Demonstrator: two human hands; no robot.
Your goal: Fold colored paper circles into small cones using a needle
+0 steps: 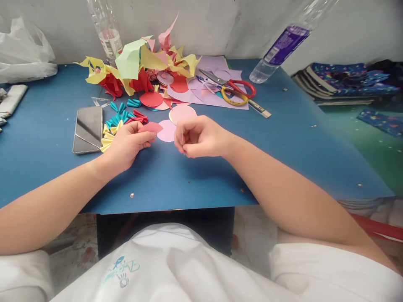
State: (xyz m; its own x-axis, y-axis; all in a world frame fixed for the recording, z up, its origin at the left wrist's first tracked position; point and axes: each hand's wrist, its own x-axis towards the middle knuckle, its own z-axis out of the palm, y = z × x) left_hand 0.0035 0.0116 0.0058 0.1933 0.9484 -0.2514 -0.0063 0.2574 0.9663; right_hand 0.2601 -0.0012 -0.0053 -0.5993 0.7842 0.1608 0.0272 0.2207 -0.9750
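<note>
My left hand (129,140) pinches a red paper piece (151,127) by its lower edge; it looks like a circle folded or seen at a slant. Close to its right, my right hand (201,136) is closed with thumb and fingertips together. A thin pale line shows at those fingertips, too fine to name. Between the hands a lilac paper circle (166,131) lies on the blue table, partly behind my right fingers. Beyond it rests a pink paper circle (182,114). Teal paper cones (119,114), red cones (138,116) and yellow cones (107,138) lie beside my left hand.
A phone (88,129) lies left of the cones. Crumpled paper scraps (132,63), scissors (239,89) and lilac sheets (217,65) fill the back. Two bottles, one clear (108,37) and one purple-labelled (283,46), stand behind. The blue table (195,184) has its front edge near my body.
</note>
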